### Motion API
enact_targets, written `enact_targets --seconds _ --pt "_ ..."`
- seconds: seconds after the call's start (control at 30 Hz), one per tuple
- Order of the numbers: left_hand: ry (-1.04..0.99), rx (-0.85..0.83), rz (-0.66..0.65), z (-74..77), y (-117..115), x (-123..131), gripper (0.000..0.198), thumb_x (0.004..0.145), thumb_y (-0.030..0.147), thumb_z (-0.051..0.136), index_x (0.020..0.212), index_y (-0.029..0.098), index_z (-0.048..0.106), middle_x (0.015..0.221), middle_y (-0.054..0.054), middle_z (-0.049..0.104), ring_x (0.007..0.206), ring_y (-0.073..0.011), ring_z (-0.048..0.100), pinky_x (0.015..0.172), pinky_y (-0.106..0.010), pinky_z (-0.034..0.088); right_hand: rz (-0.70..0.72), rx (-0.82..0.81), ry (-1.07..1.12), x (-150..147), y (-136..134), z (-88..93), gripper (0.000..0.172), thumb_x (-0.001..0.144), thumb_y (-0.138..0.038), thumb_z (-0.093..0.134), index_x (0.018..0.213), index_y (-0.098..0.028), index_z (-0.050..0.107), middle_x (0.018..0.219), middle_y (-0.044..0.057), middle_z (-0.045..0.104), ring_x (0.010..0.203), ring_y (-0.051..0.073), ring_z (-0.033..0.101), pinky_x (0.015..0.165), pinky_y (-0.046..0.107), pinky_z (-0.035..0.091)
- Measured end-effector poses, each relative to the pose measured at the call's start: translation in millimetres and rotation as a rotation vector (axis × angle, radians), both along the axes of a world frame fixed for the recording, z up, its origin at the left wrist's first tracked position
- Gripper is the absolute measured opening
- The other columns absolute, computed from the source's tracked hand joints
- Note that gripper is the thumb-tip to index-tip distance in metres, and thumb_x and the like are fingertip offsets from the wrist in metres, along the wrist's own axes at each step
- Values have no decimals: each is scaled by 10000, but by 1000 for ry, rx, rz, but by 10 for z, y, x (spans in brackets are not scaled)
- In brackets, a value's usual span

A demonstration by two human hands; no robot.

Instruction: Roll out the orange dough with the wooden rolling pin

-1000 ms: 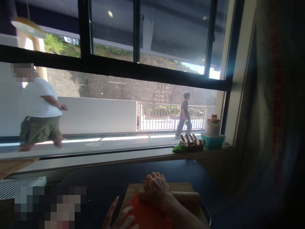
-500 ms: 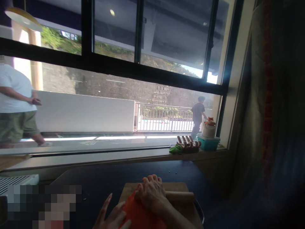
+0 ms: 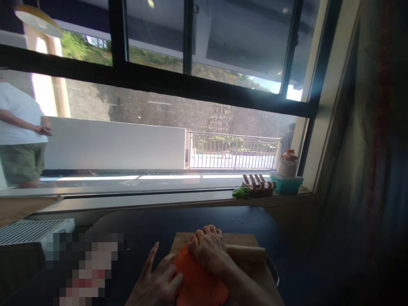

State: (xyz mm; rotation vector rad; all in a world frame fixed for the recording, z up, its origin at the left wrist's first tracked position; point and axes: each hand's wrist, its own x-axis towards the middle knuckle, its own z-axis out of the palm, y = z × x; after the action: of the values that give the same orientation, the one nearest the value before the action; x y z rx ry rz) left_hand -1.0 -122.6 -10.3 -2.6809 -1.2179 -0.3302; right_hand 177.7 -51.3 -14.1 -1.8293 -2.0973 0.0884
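A flat sheet of orange dough lies on a wooden board at the lower middle. My right hand is closed over the left part of a wooden rolling pin, lying across the far part of the dough. The pin's right end sticks out past my hand. At the dough's left edge, my left hand has its thumb and bent fingers on the edge, one finger sticking up and away. The dough's near edge is cut off by the frame.
The board rests on a dark table, with small crumbs on it. On the windowsill stand a green item, a slatted rack and a teal box under a white jar. A person stands beyond the window at left.
The whole view has shifted, so the table sits higher and further right. Both hands keep much the same hold. Outside, the far person has moved right, mostly behind the window frame.
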Motion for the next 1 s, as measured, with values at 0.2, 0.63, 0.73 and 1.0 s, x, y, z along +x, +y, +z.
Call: enact_targets --seconds 0.2,0.63,0.73,1.0 --pt "35 -50 64 63 11 -61 319 826 122 479 1059 250 655 1106 -39 691 1249 -252 480 1140 -622 15 -84 -97 -1 114 468 85 434 947 -460 352 1115 -191 648 1189 132 612 1162 296 503 952 451 370" --pt "-30 -6 46 -12 170 13 303 845 100 445 986 249 668 1015 -15 695 1218 -218 489 1150 -554 -59 -13 95 20 5 59 -18 376 954 -415 368 1104 -214 648 1238 114 578 1193 282 469 988 417 342" --pt "-32 13 32 -85 254 -17 246 848 143 481 949 258 674 976 -9 693 1200 -220 496 1147 -545 -84 -77 58 30 66 360 64 379 954 -411 383 1095 -180 649 1202 131 591 1152 283 504 948 410 374" --pt "-35 66 -50 -212 451 -125 109 828 329 596 879 276 677 1039 -5 690 1205 -224 493 1126 -508 -182 -15 97 -97 341 510 29 365 990 -328 354 876 -203 678 903 81 713 884 212 653 813 318 412"
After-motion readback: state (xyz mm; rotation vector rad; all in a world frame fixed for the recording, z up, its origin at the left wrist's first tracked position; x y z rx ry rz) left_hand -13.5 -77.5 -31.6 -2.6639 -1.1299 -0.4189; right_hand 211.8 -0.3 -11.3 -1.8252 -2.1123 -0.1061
